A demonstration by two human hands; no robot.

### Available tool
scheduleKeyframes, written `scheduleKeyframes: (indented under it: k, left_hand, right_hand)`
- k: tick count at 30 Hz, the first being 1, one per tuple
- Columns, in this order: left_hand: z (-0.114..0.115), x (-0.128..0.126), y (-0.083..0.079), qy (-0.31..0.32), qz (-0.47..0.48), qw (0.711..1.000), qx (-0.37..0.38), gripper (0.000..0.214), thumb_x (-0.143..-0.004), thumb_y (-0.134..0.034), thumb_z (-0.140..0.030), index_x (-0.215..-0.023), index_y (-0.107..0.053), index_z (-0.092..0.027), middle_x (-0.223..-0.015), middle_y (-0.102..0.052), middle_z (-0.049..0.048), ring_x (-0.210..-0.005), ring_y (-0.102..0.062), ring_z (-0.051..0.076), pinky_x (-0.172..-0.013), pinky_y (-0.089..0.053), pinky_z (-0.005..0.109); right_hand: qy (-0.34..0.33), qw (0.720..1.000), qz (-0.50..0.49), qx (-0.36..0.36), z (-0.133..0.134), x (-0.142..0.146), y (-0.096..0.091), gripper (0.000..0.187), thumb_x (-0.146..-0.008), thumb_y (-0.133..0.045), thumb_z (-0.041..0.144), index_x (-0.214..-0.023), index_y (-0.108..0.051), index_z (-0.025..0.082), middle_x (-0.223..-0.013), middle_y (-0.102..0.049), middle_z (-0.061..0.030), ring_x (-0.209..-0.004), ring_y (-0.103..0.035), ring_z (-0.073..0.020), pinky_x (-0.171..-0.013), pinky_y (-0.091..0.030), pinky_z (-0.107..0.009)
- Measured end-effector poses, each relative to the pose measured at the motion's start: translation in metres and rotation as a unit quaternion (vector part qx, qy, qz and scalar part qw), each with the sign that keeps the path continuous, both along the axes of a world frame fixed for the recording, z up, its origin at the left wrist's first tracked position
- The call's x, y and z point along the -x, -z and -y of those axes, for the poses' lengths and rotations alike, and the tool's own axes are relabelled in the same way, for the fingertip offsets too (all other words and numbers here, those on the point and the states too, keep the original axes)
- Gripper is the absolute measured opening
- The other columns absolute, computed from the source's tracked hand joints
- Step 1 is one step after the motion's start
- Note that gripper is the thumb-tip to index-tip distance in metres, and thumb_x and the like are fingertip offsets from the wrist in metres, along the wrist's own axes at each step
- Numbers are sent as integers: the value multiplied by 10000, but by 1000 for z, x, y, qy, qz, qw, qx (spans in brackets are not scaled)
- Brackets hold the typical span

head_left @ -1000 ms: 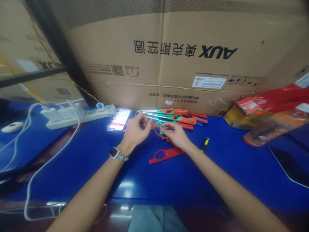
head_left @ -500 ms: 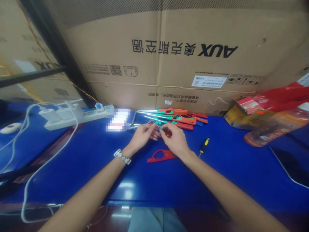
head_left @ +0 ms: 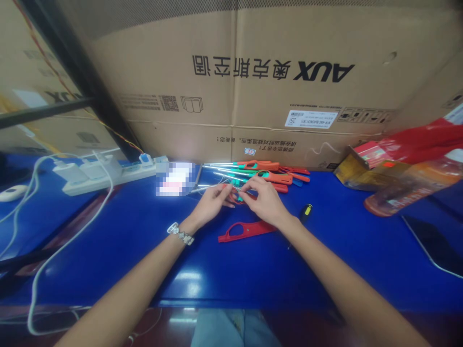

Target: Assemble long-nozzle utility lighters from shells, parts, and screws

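Both hands meet over an opened red long-reach lighter [head_left: 240, 201] with green inner parts, mostly covered by my fingers. My left hand [head_left: 212, 200], with a metal bracelet watch on its wrist, grips the lighter from the left. From the right, my right hand [head_left: 265, 198] pinches at it with thumb and index finger; the small part between these tips is too fine to make out. In front of the hands lies a loose red lighter casing half [head_left: 248, 231]. Right behind them is a pile of lighters [head_left: 277, 177] with orange, red and green handles and metal barrels.
A black-and-yellow screwdriver [head_left: 306, 212] lies beyond my right forearm, partly hidden. To the right are a drink bottle [head_left: 408, 190], an opened carton [head_left: 356, 173] and a dark-screened device [head_left: 434, 246]. A power strip [head_left: 87, 182] with white cables stands left, near a blurred bright screen [head_left: 175, 179].
My right hand has lifted and turned a little, its fingers now more pointed at the lighter; its forearm covers more of the screwdriver. The view has shifted slightly. My left hand keeps its grip.
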State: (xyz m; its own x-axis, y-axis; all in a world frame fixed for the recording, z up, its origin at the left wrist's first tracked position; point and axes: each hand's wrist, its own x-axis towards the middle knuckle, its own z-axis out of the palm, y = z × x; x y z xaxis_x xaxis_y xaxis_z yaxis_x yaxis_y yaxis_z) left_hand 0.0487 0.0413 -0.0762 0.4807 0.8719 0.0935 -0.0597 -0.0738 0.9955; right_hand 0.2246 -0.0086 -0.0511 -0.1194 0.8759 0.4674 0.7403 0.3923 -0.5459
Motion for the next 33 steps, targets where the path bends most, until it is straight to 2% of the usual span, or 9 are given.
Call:
scheduleKeyframes:
  k: [3,8,11,18,22,27,33]
  left_hand:
    - [2,-2,0,4,-1,1000,0,496,-797,-672,-612,-877,-683,-122,-810,-680,59,-784,-683,176,-694,-617,306]
    - [6,-4,-3,-3,1,1000,13,500,-786,-687,-608,-836,-675,-111,-747,-692,50,-702,-696,165,-736,-620,324]
    - [8,-6,-4,-23,11,999,29,506,-776,-692,-613,-836,-668,-111,-718,-700,44,-670,-701,171,-719,-628,332]
    - [9,-8,-5,-30,36,998,48,502,-741,-733,-597,-864,-665,-116,-776,-738,57,-687,-725,186,-743,-638,359]
    - [8,-7,-4,-38,32,998,46,491,-761,-724,-588,-885,-669,-116,-802,-747,73,-709,-732,193,-757,-639,372]
    - [7,-5,-4,-31,18,999,37,516,-764,-716,-599,-908,-687,-105,-870,-755,109,-750,-731,201,-753,-636,365]
    - [7,-6,-2,-6,17,999,34,554,-747,-714,-629,-887,-698,-94,-882,-755,129,-744,-729,203,-747,-628,358]
  right_hand:
    - [15,1000,21,4,1,1,-3,88,-845,-624,177,-762,-632,206,-874,-657,-29,-871,-610,-202,-791,-416,-332]
    - [89,993,57,-44,5,12,2,27,-824,-633,207,-797,-634,207,-879,-665,-39,-887,-602,-224,-786,-387,-352]
    - [122,985,107,-63,7,19,5,63,-844,-638,264,-816,-650,209,-903,-673,-62,-917,-592,-247,-799,-368,-376]
    - [145,978,135,-63,9,25,5,98,-895,-584,253,-851,-657,204,-923,-683,-76,-898,-613,-241,-758,-375,-360]
    - [104,984,127,-71,7,20,4,138,-928,-541,230,-870,-663,204,-909,-680,-64,-829,-613,-209,-742,-390,-338]
    - [19,996,82,-13,2,5,-4,116,-910,-562,173,-841,-652,194,-885,-668,-43,-725,-591,-162,-638,-392,-282]
    - [-14,998,45,30,-1,-3,-12,115,-850,-608,122,-765,-638,193,-772,-647,-18,-677,-575,-151,-636,-397,-275]
